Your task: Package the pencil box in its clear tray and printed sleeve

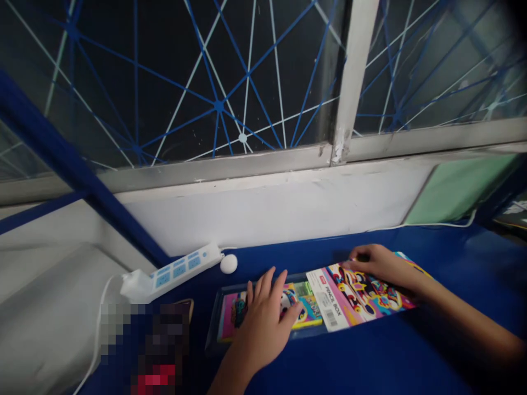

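Note:
My left hand point(265, 318) lies palm down with spread fingers on a flat pink and yellow pencil box point(307, 314). That box sits in a clear plastic tray point(212, 329). To the right, a colourful printed card sleeve marked "PENCIL BOX" point(354, 296) overlaps the tray. My right hand point(381, 266) rests over the sleeve's far part, fingertips near its upper edge. Whether those fingers grip the card is hidden.
A white power strip with blue panels point(177, 272) and a white egg-shaped object point(228, 264) stand left on the blue table point(329, 362). A pixelated object point(158, 345) blocks the lower left. A white wall and netted window rise behind.

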### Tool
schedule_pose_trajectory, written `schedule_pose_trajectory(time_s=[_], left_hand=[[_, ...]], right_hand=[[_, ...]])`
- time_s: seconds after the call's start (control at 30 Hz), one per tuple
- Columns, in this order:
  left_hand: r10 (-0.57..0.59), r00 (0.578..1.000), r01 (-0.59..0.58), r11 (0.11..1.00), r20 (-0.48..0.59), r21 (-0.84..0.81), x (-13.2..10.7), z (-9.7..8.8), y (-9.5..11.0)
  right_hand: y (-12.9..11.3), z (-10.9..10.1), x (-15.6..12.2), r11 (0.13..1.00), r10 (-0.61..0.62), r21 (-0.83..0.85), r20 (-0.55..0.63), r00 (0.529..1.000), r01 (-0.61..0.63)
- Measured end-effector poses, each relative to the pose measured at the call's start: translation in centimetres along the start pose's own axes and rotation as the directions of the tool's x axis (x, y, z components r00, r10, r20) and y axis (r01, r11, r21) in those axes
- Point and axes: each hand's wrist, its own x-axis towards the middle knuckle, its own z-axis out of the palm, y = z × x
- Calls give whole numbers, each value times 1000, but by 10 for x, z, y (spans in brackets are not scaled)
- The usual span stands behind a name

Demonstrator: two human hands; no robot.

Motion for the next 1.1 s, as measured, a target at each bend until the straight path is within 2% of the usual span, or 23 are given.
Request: schedule_pose_trajectory(time_s=[0.13, 0.33, 0.47, 0.7, 0.9, 1.1], left_hand=[[-26, 999, 20, 988, -37, -156, -1, -4, 4], [-95, 994, 77, 967, -60, -244, -1, -2, 2], [-145, 985, 108, 939, -91, -325, -1, -3, -2], [-230, 969, 159, 855, -87, -494, -1, -3, -4], [-290, 956, 233, 829, -36, -509, -3, -3, 0], [-286, 958, 259, 842, 16, -473, -5, -5, -3]], right_hand=[[-3, 0, -8, 1000, 24, 10, 27, 999, -24], [-17, 25, -6, 997, -12, -78, 41, 999, 15], [-29, 39, -3, 987, -37, -155, 16, 999, 39], [-45, 47, 0, 946, -77, -319, -46, 996, 58], [-53, 66, -4, 957, -108, -271, -10, 994, 101], [-54, 74, -4, 974, -96, -213, -87, 992, 76]])
